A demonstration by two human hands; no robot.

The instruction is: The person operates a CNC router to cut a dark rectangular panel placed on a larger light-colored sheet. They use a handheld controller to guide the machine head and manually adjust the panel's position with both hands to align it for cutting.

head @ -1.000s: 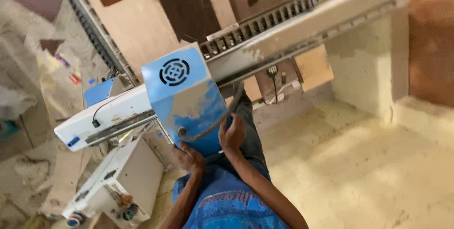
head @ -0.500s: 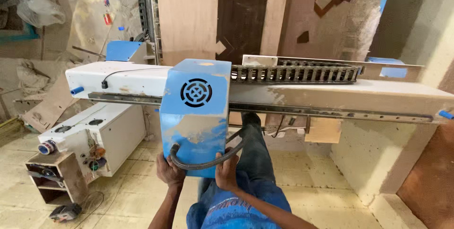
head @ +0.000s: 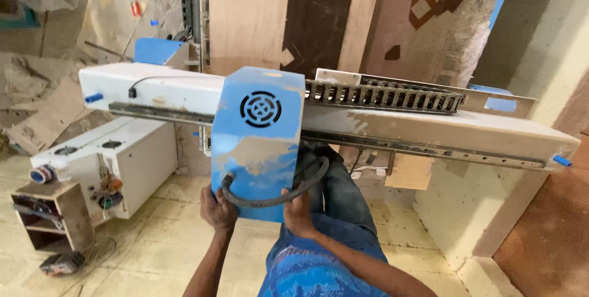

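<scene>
Both the left hand [head: 218, 210] and right hand [head: 297, 212] have fingers clamped around the lower edge of the blue housing [head: 257, 140], which looks heavy, rigid and best held by its bottom corners.

Blue housing [head: 257, 143]: matt painted metal, scuffed; ribbed black plastic hose [head: 270, 199].

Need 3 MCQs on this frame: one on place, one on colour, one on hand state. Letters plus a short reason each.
1. Where is the round vent grille?
A. on the blue housing's face
B. on the white cabinet
C. on the floor

2. What colour is the corrugated hose?
A. white
B. black
C. orange

3. What are the hands doing?
A. both free
B. only the left grips
C. both grip the housing's lower edge

Answers:
1 A, the grille sits high on the blue face.
2 B, the hose is dark against the blue.
3 C, left hand and right hand clasp the bottom corners.
</scene>
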